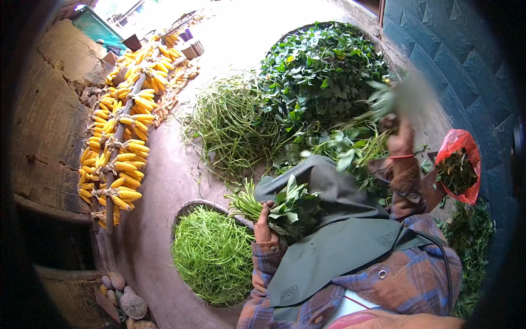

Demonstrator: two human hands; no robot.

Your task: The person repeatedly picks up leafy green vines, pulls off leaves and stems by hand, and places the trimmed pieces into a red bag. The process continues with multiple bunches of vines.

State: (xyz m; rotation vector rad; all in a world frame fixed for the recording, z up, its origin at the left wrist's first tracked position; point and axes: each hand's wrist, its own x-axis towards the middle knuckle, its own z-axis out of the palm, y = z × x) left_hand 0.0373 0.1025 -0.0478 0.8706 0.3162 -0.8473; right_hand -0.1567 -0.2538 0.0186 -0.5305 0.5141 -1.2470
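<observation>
My left hand [265, 228] is closed around a bunch of leafy green stems [289, 205], with the stem ends pointing left and the leaves lying over my lap. Farther right, my right hand [400, 137] is raised and grips a leafy green stalk [413, 96] whose leaves are blurred. Loose leafy vines [349, 148] spread below that hand, beside the knee of my dark apron [328, 181]. To the left of my left hand stands a round basket [193, 202] full of thin bright green stems [211, 255].
Beyond my knees are a heap of leafy greens [320, 70] and a tangle of bare stalks [234, 119]. A red plastic bag [472, 164] of leaves is at right, by a blue metal door [464, 53]. Yellow corn cobs [131, 164] hang on poles at left. Pumpkins [133, 305] lie lower left.
</observation>
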